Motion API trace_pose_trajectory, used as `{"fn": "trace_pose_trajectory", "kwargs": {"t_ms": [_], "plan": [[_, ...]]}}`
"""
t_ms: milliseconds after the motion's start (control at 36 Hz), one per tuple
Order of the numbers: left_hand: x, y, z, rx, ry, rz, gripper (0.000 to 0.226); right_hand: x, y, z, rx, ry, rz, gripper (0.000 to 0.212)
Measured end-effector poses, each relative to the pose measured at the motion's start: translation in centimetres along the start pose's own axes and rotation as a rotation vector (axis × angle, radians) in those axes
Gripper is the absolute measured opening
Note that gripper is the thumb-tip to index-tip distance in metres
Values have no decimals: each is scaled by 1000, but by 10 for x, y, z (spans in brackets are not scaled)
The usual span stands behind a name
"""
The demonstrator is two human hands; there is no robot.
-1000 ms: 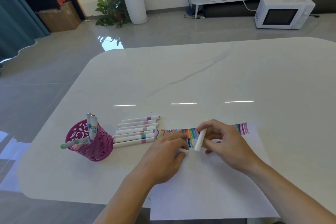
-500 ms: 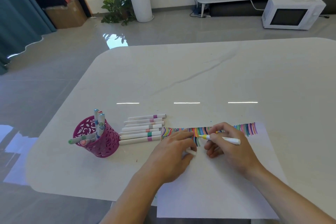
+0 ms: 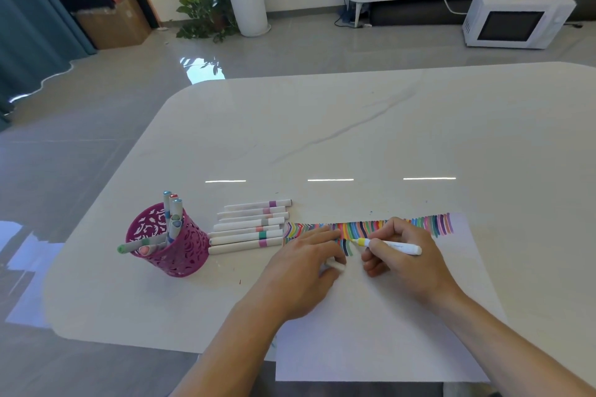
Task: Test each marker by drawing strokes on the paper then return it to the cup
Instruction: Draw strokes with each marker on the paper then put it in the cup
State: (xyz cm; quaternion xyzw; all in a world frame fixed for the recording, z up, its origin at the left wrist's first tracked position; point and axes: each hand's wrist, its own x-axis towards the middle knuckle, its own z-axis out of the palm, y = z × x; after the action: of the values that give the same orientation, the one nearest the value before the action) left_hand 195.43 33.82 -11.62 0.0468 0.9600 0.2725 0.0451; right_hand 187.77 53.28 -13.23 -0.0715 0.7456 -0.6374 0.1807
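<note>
Head view: the white table [image 3: 354, 138] carries a sheet of paper [image 3: 371, 332] under both hands, with a band of coloured strokes [image 3: 432, 224] along its far edge. Left of the left hand [image 3: 300, 271] stands a pink cup [image 3: 180, 251] with markers in it. A row of markers [image 3: 248, 226] lies between the cup and that hand. The right hand [image 3: 406, 258] pinches a yellow-banded marker [image 3: 393, 246], its tip on the paper. The print on its barrel is too small to read. The left hand's curled fingers hold a white cap [image 3: 335, 266].

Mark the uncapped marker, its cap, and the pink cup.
marker [image 3: 400, 247]: head view, on the white barrel near its rear end.
cap [image 3: 337, 266]: head view, on the exposed white end.
cup [image 3: 183, 255]: head view, on the pink lattice wall facing the camera.
</note>
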Motion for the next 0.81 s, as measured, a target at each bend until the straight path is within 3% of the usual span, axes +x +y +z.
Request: {"fn": "trace_pose_trajectory", "kwargs": {"t_ms": [806], "plan": [[-2,4,-4,-12,-34,-64,18,0,-7,2,-30,10,65,19]]}}
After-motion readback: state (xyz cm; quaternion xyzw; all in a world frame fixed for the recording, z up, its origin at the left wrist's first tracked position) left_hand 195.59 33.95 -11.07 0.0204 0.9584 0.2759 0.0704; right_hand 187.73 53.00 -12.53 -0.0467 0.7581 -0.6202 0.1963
